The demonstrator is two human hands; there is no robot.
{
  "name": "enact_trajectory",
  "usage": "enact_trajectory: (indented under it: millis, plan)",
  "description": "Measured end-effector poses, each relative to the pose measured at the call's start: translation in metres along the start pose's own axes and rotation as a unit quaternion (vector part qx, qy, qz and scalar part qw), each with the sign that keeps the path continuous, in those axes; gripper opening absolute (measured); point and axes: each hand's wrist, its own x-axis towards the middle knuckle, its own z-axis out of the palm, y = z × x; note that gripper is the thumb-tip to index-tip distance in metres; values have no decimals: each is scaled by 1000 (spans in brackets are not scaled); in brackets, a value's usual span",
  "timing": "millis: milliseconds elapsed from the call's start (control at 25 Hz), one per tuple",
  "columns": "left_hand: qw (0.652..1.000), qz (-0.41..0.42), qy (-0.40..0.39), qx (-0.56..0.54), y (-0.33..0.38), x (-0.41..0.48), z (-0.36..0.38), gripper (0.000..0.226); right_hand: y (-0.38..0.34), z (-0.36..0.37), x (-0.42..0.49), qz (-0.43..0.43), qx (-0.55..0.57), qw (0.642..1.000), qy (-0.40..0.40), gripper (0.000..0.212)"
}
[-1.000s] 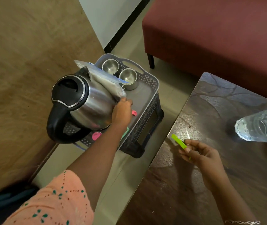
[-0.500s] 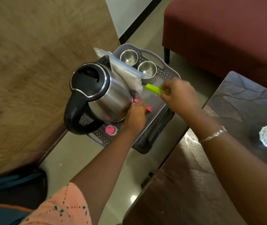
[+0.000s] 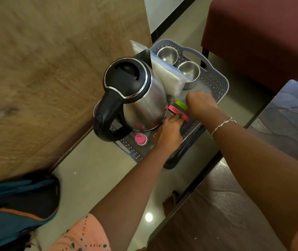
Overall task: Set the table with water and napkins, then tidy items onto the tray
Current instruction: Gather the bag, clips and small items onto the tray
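Head view: tidying judged nearly done, kettle (image 3: 144,105) set on tray (image 3: 220,82); at kettle's 3 o'clock green clip (image 3: 180,104) is pinched by right hand (image 3: 200,104), pink clip (image 3: 176,110) touched by left hand (image 3: 170,132), grip unclear

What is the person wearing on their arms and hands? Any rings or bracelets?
A short peach sleeve with small teal and red dotted patterns covers the upper left arm. The right wrist has a thin silver chain bracelet. Both forearms are bare. No rings show on the left hand or right hand, but they are blurry.
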Motion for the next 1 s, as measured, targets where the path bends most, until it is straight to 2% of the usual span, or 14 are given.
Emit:
enact_trajectory:
  millis: [200, 320, 480, 560, 640, 800, 1000]
  plan:
    - [1000, 12, 4, 1, 7, -7, 2, 48, -6, 10, 3, -11, 19, 1000, -10, 20]
    - [1000, 5, 15, -22, 3, -9, -2, 51, 3, 10, -2, -1, 51, 998, 22, 20]
    - [993, -21, 93, -62, 18, -32, -5, 41, 24, 0, -49, -13, 95, 981, 169, 27]
    - [987, -8, 159, -20, 32, -53, 0, 38, 33, 5, -94, -18, 100, 965, 242, 41]
    - [981, 37, 190, 35, 49, -73, 10, 48, 42, 17, -141, 23, 104, 955, 278, 53]
    - [978, 96, 139, 124, 86, -118, 41, 56, 69, 57, -218, 115, 145, 945, 269, 59]
    - [973, 130, 51, 182, 147, -172, 94, 62, 134, 104, -321, 195, 124, 946, 226, 58]
